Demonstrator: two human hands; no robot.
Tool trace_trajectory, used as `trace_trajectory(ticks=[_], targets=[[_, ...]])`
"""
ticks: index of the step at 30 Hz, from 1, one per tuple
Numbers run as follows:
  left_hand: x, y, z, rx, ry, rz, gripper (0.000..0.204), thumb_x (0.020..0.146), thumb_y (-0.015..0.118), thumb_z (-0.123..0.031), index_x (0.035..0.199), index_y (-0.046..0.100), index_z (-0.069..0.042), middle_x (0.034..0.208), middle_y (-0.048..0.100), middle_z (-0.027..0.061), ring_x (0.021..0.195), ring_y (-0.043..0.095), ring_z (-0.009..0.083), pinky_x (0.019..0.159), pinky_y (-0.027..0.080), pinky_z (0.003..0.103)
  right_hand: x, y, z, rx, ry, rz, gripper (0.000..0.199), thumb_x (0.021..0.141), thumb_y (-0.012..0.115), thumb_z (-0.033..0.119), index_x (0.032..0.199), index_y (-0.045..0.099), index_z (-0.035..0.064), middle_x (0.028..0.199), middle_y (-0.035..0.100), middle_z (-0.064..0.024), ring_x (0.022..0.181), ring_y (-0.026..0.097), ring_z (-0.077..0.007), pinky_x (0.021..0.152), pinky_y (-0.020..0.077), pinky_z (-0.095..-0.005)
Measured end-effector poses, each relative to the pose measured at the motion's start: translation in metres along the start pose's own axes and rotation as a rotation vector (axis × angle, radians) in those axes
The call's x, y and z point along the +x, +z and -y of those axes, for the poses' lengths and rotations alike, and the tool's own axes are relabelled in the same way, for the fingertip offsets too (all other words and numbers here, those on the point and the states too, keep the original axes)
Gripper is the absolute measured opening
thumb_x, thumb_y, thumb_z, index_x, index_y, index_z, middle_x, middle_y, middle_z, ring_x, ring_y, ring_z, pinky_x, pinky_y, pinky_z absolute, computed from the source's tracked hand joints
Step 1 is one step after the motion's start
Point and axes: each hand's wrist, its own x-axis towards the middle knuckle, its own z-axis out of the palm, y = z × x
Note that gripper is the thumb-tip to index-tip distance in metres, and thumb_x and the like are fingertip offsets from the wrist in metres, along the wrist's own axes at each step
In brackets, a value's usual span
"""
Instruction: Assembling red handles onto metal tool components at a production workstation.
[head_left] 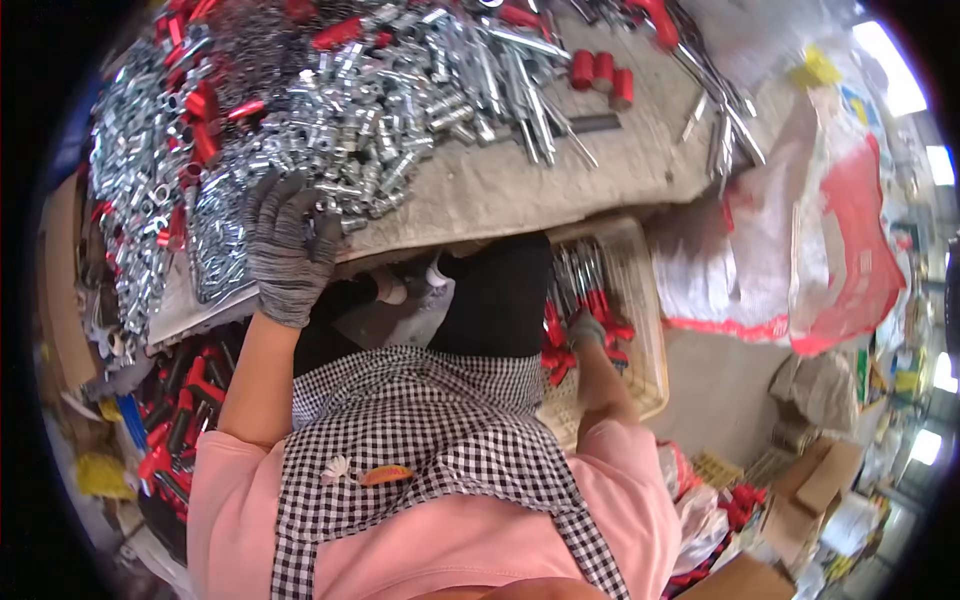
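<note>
My left hand (pixel 288 240), in a grey striped knit glove, lies at the table's near edge over heaped small silver metal sleeves (pixel 345 140). Its fingers are stretched out and its thumb stands apart; no held thing shows. Beside it on the left is a patch of smaller shiny metal pins (pixel 218 235). On my right, my right hand (pixel 585 328), also in a grey glove, reaches down into a pale yellow plastic crate (pixel 655 340). It is among tools with red handles and metal shafts (pixel 580 275). Its fingers are hidden, so its grip cannot be made out.
The cloth-covered worktable (pixel 640 165) bears long metal rods (pixel 535 105), red cylinders (pixel 602 72) and more red-handled tools (pixel 690 50). A white and red woven sack (pixel 780 250) stands right. More red and black tools (pixel 185 410) lie low left. Cardboard boxes (pixel 815 490) sit lower right.
</note>
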Motion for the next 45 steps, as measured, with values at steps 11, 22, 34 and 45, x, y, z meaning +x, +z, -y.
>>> trace_trajectory(ticks=[11,22,34,45], targets=[[0.007,-0.003,-0.008,-0.189,-0.036,-0.088,0.032,0.068,0.07,-0.012,0.096,0.058,-0.006,0.103,0.057,0.0129,0.106,0.051,0.0359,0.092,0.04,0.051,-0.078,-0.073,0.026,-0.01,-0.56,-1.065,0.03,0.093,0.047,0.029,0.101,0.064,0.0046,0.09,0.067,-0.0166,0.08,0.065,-0.0311,0.073,0.051,-0.0415],[-0.028,-0.033,-0.018,-0.403,-0.061,-0.103,0.037,0.07,0.072,-0.018,0.102,0.059,-0.006,0.112,0.057,0.0134,0.107,0.052,0.0343,0.094,0.041,0.047,-0.313,-0.183,0.268,-0.174,-0.636,-1.073,0.038,0.077,0.06,0.029,0.108,0.06,0.0076,0.091,0.064,-0.0222,0.086,0.062,-0.0382,0.075,0.049,-0.0465],[-0.065,-0.078,0.027,-0.422,-0.11,-0.103,0.026,0.073,0.07,-0.018,0.095,0.062,-0.006,0.098,0.059,0.0118,0.095,0.055,0.0332,0.084,0.046,0.044,-0.274,-0.221,0.286,-0.28,-0.563,-1.048,0.059,0.073,0.062,0.045,0.106,0.059,-0.0031,0.098,0.062,-0.0296,0.095,0.06,-0.043,0.081,0.0458,-0.0469],[-0.059,-0.094,0.072,-0.408,-0.15,-0.129,0.017,0.073,0.069,-0.013,0.086,0.061,-0.005,0.086,0.063,0.012,0.08,0.061,0.0317,0.071,0.05,0.042,-0.263,-0.258,0.243,0.441,-1.018,-1.136,0.027,0.083,0.053,0.011,0.109,0.054,0.001,0.096,0.062,-0.0145,0.083,0.061,-0.024,0.077,0.0478,-0.0352]])
